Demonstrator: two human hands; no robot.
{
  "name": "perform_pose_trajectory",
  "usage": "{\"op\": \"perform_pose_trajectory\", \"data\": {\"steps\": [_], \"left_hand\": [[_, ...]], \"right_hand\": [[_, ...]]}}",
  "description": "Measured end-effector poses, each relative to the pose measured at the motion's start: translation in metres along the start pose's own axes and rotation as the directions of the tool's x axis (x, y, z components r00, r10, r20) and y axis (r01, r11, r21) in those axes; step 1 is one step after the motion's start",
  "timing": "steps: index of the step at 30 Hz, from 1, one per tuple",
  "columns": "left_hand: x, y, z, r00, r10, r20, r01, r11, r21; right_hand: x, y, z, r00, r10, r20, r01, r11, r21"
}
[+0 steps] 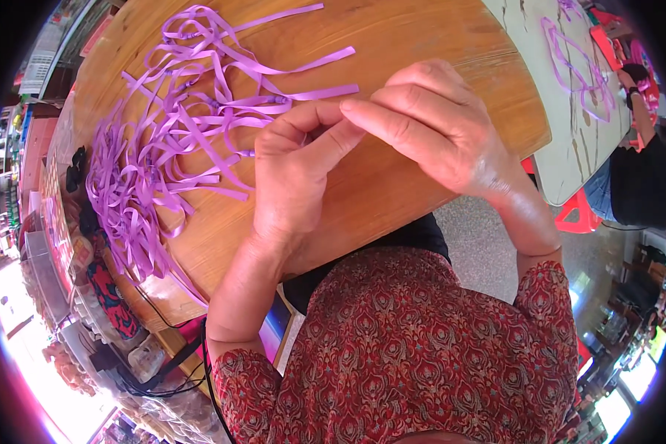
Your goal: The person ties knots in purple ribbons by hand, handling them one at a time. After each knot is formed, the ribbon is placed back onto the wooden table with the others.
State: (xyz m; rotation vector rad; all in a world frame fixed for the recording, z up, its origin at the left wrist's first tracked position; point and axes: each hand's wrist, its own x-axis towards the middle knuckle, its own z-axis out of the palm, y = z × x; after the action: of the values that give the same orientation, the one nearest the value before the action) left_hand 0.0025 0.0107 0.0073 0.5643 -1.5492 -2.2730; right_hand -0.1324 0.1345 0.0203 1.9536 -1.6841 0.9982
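Observation:
My left hand (292,159) and my right hand (433,126) meet above the wooden table, fingertips pinched close together. Whatever lies between those fingertips is hidden or too small to make out. Beside and behind my left hand spreads a tangled heap of purple ribbons (137,222), many with small knots or wound bands along them. Several ribbon ends (325,93) stretch rightward past my left knuckles. My right hand is over bare wood, touching only my left fingertips as far as I can see.
The wooden table (422,44) has a rounded edge on the right. Past it stands a pale table (570,159) with more purple ribbon (596,96) and another person's arm (640,111). A red stool (579,214) is below. Bags and black cables (144,385) crowd the left side.

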Motion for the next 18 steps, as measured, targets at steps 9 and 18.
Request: {"op": "perform_pose_trajectory", "data": {"steps": [9,18], "left_hand": [[0.007,0.002,-0.002,0.98,-0.181,0.079,0.186,0.981,-0.058],[0.005,-0.002,0.005,0.999,-0.01,-0.031,0.01,1.0,0.02]], "right_hand": [[0.003,0.026,-0.006,0.983,-0.173,0.066,0.161,0.974,0.161],[-0.007,0.009,0.0,0.948,0.317,-0.038,-0.272,0.863,0.425]]}}
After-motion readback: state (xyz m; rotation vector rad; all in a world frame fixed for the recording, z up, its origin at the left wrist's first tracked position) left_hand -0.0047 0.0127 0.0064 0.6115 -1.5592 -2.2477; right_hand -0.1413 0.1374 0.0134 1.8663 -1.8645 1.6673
